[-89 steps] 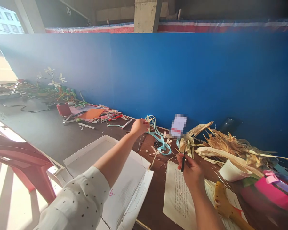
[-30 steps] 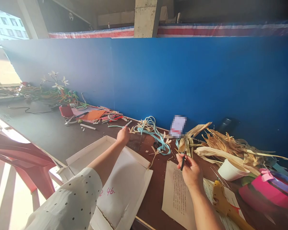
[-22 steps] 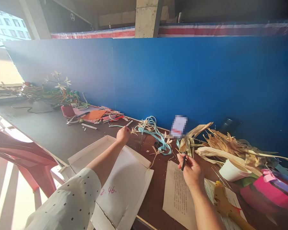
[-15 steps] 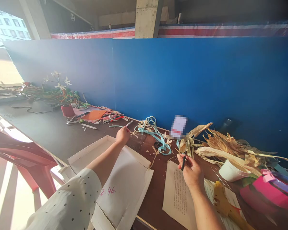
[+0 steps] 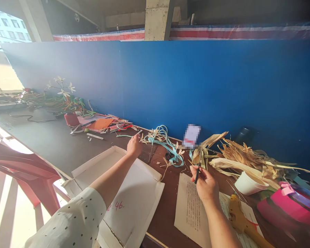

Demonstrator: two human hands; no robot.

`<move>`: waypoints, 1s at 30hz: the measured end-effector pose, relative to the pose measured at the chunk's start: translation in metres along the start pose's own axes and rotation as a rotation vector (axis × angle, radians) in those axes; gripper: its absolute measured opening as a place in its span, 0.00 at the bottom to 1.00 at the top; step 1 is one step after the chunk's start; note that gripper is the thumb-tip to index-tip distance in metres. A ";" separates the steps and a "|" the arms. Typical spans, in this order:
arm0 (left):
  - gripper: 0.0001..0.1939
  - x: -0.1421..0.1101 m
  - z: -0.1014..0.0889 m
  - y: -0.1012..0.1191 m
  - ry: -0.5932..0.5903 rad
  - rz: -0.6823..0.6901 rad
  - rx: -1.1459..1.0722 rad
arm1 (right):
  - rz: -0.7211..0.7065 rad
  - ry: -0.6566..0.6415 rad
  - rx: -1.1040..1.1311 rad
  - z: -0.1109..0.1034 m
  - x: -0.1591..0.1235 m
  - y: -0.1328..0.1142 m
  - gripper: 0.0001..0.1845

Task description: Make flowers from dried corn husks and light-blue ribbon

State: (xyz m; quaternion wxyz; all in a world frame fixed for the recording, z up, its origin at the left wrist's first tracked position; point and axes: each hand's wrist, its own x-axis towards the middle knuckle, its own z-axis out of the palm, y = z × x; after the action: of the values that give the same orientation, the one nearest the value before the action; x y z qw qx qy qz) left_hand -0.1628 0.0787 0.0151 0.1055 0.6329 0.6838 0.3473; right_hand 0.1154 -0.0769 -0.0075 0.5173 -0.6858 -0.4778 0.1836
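My left hand reaches over the far edge of a shallow white cardboard box lid. Its fingers are drawn together beside a short white strip and small pale husk flowers; what they pinch, if anything, is hidden. Above a printed sheet, my right hand grips a slim black tool pointing up and away; its exact kind is unclear. Pale blue ribbon and black-handled scissors lie between the hands.
Dried corn husks, a white cup, a yellow glue gun and a pink container stand or lie at right. Paper scraps lie at far left. A blue panel rises behind the table; a red chair is at left.
My left hand has moved slightly right, towards the husk flowers, and its fingers point more forward. My right hand stays nearly still with the black tool.
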 end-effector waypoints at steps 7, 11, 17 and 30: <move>0.19 0.004 -0.011 0.001 -0.080 -0.040 -0.065 | 0.004 0.002 -0.021 0.000 0.000 -0.002 0.27; 0.22 0.010 -0.010 -0.010 -0.134 -0.071 -0.134 | -0.019 0.008 -0.035 0.000 0.000 -0.001 0.26; 0.16 0.014 -0.005 -0.018 -0.102 -0.105 -0.299 | -0.024 0.001 -0.036 0.000 0.000 -0.001 0.26; 0.05 -0.041 0.005 0.032 -0.218 0.249 -0.197 | 0.035 0.001 0.009 0.000 0.000 0.000 0.28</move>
State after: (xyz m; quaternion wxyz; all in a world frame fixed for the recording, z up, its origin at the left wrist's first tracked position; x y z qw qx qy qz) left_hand -0.1275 0.0402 0.0187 0.1965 0.7331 0.5475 0.3524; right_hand 0.1149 -0.0766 -0.0072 0.5176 -0.6917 -0.4646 0.1943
